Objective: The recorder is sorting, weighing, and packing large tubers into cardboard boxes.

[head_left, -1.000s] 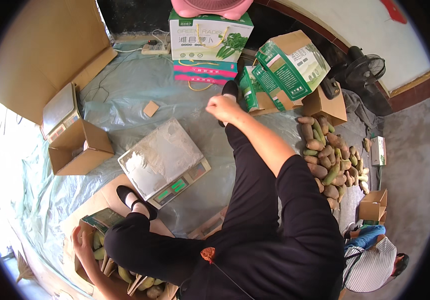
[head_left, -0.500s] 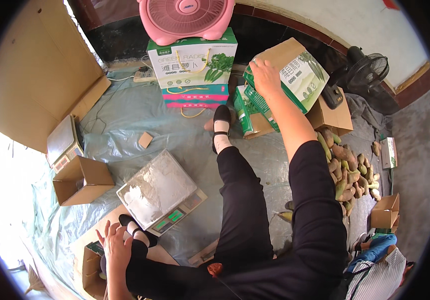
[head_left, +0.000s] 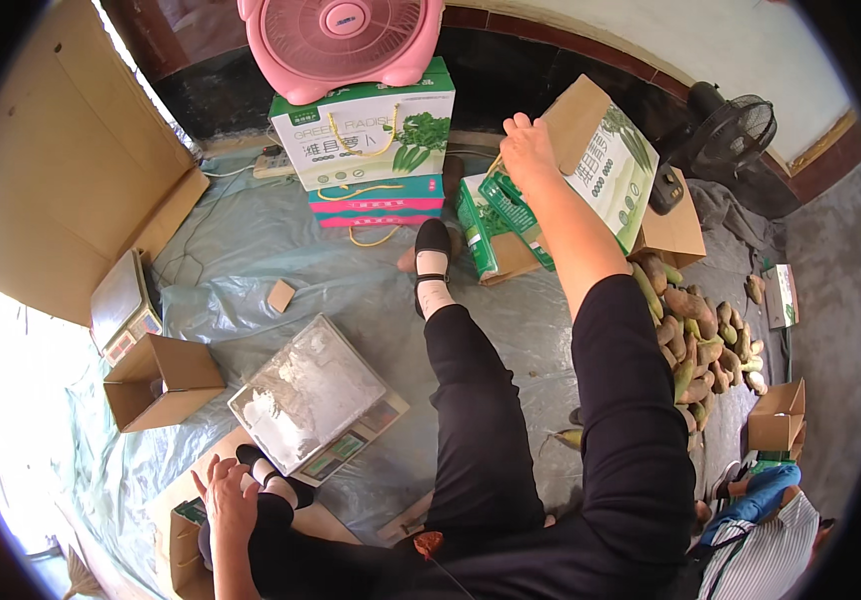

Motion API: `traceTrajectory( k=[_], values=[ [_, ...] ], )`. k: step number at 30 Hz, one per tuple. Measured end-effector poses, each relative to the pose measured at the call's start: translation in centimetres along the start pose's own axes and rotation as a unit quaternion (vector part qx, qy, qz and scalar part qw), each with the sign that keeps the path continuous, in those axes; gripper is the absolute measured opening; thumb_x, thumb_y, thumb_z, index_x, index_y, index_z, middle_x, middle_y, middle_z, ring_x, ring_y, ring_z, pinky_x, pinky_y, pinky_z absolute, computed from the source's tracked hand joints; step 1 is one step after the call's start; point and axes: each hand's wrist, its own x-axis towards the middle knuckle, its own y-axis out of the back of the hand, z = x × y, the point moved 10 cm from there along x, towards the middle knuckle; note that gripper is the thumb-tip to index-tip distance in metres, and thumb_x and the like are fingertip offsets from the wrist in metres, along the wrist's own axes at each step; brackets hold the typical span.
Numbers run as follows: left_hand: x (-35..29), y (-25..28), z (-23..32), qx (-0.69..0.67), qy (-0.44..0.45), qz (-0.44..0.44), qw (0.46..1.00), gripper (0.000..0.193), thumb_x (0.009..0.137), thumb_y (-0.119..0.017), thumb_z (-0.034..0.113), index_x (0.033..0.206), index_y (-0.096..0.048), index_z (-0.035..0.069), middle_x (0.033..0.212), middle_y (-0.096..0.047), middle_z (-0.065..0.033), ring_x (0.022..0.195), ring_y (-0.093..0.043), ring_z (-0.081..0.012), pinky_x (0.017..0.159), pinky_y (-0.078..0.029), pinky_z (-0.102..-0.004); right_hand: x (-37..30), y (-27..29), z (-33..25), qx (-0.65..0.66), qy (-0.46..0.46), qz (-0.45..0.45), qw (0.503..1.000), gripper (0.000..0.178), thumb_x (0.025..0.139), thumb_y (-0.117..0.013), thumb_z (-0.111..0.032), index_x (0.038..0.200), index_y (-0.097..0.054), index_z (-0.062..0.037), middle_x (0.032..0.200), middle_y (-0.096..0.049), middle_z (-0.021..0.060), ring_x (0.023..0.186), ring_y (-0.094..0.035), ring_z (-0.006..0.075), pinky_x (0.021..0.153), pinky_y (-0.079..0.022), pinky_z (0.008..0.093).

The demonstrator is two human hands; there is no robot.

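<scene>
My right hand (head_left: 531,155) reaches forward with bent fingers closed at the edge of a green-and-white carton (head_left: 611,175); its fingertips are partly hidden. A brown flap of this carton tilts up beside the hand. Just below my hand are another green-printed carton (head_left: 481,220) and a yellow cord. My left hand (head_left: 228,497) is at my left knee, fingers apart and nothing in them. A flat scale (head_left: 311,395) with a worn, dusty plate lies on the floor between my feet, nearest to my left hand.
A pink fan (head_left: 346,35) stands on stacked handled cartons (head_left: 366,140). Radishes or similar roots (head_left: 701,345) are heaped at right. A black fan (head_left: 736,130), a small brown box (head_left: 161,380), a second scale (head_left: 123,305) and another person (head_left: 766,525) are around me.
My view has shifted slightly. The carton by my right hand has tipped more upright, exposing the green-printed carton and yellow cord below my fingers. My left hand stays at my knee.
</scene>
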Motion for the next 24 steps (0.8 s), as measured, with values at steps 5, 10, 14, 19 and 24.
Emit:
traceTrajectory(
  k=[5,10,14,19,24],
  values=[
    [0.0,0.6,0.3,-0.011,-0.015,0.031,0.999,0.03,0.066,-0.073,0.004,0.095,-0.066,0.007,0.111,-0.059,-0.0095,0.122,-0.046,-0.032,0.111,-0.014,-0.0541,-2.6,-0.2,1.9,0.02,0.009,-0.075,0.997,0.014,0.076,-0.062,-0.019,0.083,-0.073,-0.0157,0.084,-0.065,-0.0048,0.097,-0.05,0.0158,0.078,-0.035,0.034],
    [-0.3,0.9,0.2,-0.02,-0.022,0.053,0.998,0.031,0.065,-0.074,0.003,0.095,-0.066,0.007,0.109,-0.06,-0.009,0.123,-0.045,-0.0319,0.111,-0.014,-0.0546,-6.2,5.3,6.5,0.025,-0.004,0.048,0.999,0.011,0.074,-0.062,-0.017,0.077,-0.071,-0.0145,0.078,-0.067,-0.0008,0.09,-0.056,0.0179,0.078,-0.036,0.0368],
    [-0.8,0.8,-0.8,-0.018,-0.029,0.065,0.997,0.029,0.066,-0.073,0.005,0.094,-0.066,0.007,0.109,-0.06,-0.0085,0.122,-0.046,-0.0316,0.11,-0.015,-0.0555,-8.8,10.4,10.9,0.04,-0.005,0.11,0.993,0.008,0.072,-0.066,-0.018,0.079,-0.07,-0.0184,0.079,-0.067,0.0007,0.091,-0.058,0.019,0.078,-0.038,0.0385],
    [-1.0,1.2,-0.7,-0.025,-0.037,0.082,0.996,0.026,0.068,-0.07,0.006,0.094,-0.065,0.008,0.108,-0.06,-0.007,0.122,-0.046,-0.0305,0.108,-0.017,-0.0582,-12.1,16.5,18.9,0.367,-0.093,0.164,0.911,0.028,0.065,-0.075,-0.023,0.085,-0.062,-0.0079,0.079,-0.063,0.0113,0.075,-0.063,0.0277,0.068,-0.047,0.0395],
    [-1.3,1.8,-1.1,-0.027,-0.024,0.083,0.996,0.023,0.071,-0.069,0.01,0.094,-0.066,0.008,0.109,-0.06,-0.0065,0.123,-0.045,-0.0293,0.107,-0.018,-0.0602,-11.2,19.2,16.5,0.656,-0.028,0.129,0.743,0.019,0.081,-0.07,-0.015,0.09,-0.061,-0.0006,0.085,-0.064,0.0006,0.076,-0.055,0.0065,0.068,-0.042,0.022]
  ],
)
